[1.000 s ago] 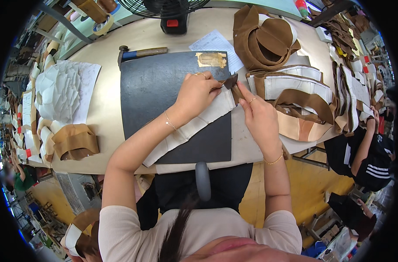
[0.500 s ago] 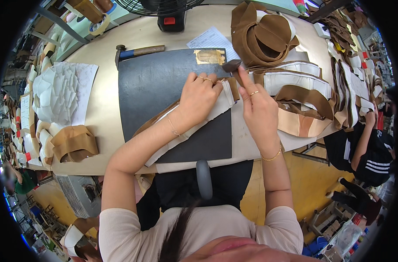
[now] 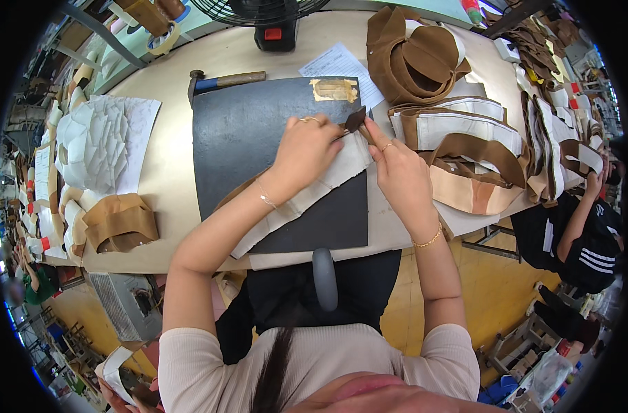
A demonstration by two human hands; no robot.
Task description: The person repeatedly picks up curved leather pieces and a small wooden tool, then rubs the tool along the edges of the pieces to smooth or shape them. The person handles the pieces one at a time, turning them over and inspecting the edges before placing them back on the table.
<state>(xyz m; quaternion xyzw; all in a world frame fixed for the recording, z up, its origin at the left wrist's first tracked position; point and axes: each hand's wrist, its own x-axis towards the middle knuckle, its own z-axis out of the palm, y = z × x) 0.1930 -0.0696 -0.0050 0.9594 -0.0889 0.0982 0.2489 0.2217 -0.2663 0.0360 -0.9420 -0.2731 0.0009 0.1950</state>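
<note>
My left hand (image 3: 306,148) presses down on a long white-and-tan leather strip (image 3: 307,196) that lies across a dark cutting mat (image 3: 259,138). My right hand (image 3: 395,168) sits just to the right, its fingers pinching a small dark brown piece (image 3: 355,120) at the strip's upper end. Both hands touch the strip. What lies under the palms is hidden.
A hammer (image 3: 221,82) lies beyond the mat, with a fan base (image 3: 276,34) behind it. Stacks of brown and white leather pieces (image 3: 458,131) fill the right side; white cut pieces (image 3: 93,144) and folded tan pieces (image 3: 121,224) sit left. Another person (image 3: 576,234) sits at right.
Both hands stayed on the strip's upper end, shifting slightly along it. The right fingers now pinch the small brown piece at the strip's tip.
</note>
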